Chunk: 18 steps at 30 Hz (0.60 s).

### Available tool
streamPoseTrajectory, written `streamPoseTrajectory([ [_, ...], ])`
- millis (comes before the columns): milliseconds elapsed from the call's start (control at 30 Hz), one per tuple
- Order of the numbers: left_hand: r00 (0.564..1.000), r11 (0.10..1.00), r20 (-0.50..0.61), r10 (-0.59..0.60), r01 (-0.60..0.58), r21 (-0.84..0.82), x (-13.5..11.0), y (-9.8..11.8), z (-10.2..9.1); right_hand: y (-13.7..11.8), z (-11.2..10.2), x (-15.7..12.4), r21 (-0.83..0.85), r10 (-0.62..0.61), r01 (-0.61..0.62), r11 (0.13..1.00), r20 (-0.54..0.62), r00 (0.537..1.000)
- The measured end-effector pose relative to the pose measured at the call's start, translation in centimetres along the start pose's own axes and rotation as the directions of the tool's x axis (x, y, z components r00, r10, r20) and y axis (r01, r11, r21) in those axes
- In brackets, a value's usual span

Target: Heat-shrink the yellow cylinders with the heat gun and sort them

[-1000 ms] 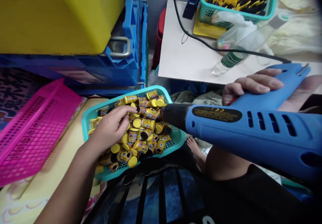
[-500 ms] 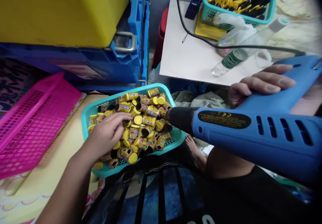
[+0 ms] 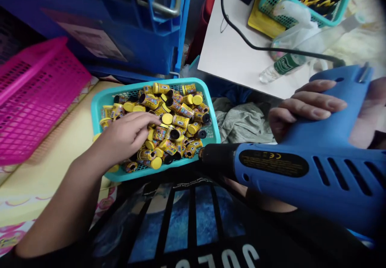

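1. Step in hand: the left hand (image 3: 122, 137) rests on small yellow-and-black canisters (image 3: 177, 125), its fingers (image 3: 141, 119) extended and slightly spread, with no canister clearly held.
2. The canisters lie loose in a teal plastic basket (image 3: 98, 111).
3. The right hand (image 3: 304, 109) grips a blue heat gun (image 3: 289, 169), its black nozzle (image 3: 218, 157) just beside the basket's near corner.
4. Next move calls for the left fingers closing on one canister.
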<state>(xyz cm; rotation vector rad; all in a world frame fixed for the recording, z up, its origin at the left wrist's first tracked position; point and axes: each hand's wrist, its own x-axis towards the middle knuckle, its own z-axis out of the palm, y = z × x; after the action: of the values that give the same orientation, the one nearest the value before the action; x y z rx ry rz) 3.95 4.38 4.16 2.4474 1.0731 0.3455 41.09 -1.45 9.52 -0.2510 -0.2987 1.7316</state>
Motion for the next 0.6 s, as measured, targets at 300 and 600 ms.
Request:
streamPoseTrajectory([
  [300,0.999,0.999,-0.01,0.044,-0.044,0.006,-1.8,0.1,-0.4,3.2,2.3,-0.5,-0.222,-0.088,0.077,0.972,-0.04,0.995],
  [600,0.998,0.967,-0.032,0.06,-0.05,0.251,-2.6,-0.6,0.6,2.9,2.5,-1.1,-0.249,-0.181,0.179,0.952,0.016,0.983],
])
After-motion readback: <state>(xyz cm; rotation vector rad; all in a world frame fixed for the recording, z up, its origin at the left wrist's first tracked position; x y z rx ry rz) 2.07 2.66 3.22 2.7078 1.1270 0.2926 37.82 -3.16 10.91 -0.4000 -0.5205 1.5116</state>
